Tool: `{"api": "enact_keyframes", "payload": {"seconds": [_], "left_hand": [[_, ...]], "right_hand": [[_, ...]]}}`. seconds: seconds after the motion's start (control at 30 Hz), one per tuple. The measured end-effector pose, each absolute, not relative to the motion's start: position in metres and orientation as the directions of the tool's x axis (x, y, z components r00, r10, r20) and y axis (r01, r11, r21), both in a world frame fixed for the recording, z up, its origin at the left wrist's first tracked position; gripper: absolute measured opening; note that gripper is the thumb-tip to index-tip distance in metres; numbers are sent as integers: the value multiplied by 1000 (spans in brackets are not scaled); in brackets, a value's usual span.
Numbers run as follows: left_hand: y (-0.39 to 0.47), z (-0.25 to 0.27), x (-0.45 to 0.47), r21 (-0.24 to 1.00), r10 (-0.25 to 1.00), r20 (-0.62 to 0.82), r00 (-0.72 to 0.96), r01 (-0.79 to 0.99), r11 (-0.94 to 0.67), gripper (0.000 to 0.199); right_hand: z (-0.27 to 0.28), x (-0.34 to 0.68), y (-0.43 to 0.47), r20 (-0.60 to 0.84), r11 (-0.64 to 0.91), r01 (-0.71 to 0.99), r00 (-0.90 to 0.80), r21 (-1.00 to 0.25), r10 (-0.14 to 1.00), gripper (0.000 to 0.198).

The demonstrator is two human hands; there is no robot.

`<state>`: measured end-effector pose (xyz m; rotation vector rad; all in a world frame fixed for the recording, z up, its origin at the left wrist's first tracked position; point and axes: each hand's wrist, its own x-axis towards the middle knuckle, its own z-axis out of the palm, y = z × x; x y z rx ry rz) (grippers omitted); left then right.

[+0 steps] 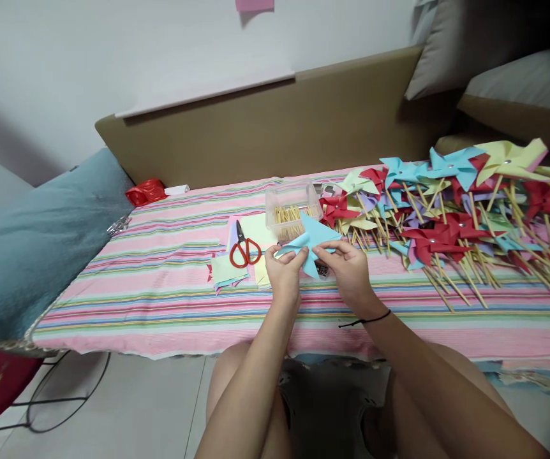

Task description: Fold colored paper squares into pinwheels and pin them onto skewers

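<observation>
Between my hands is a light blue paper pinwheel [311, 233], partly folded, with pointed flaps sticking out and no stick on it. My left hand [284, 266] pinches its left side near the centre. On the right side, the thumb and fingers of my right hand [348, 268] are closed on the same paper. Just behind it stands a clear plastic box [275, 203] with many short wooden sticks [288, 215]. Red-handled scissors [246, 252] lie left of my left hand, on coloured paper sheets [258, 227]. Small metal pieces [323, 271] show partly beneath the pinwheel.
Many finished pinwheels [447, 239] on sticks are heaped at the right. A stack of small paper squares [228, 269] lies left of the scissors. Farther left are a red plastic bag [147, 191] and a blue cushion [40, 242]. The striped cloth [160, 319] covers the seat.
</observation>
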<state>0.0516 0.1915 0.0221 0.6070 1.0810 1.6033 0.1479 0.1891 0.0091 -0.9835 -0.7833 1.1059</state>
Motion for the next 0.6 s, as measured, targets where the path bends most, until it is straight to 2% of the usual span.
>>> {"api": "enact_keyframes", "payload": {"seconds": [0.27,0.6], "left_hand": [[191,19,51,882,955,-108,-277,-471,-36,64],[191,21,51,894,943,-127,-306,-448,-25,67]], "right_hand": [[10,145,189,54,175,-313,359,-933,932,27],[8,145,187,65,166,-269,346,-949,936,27]]}}
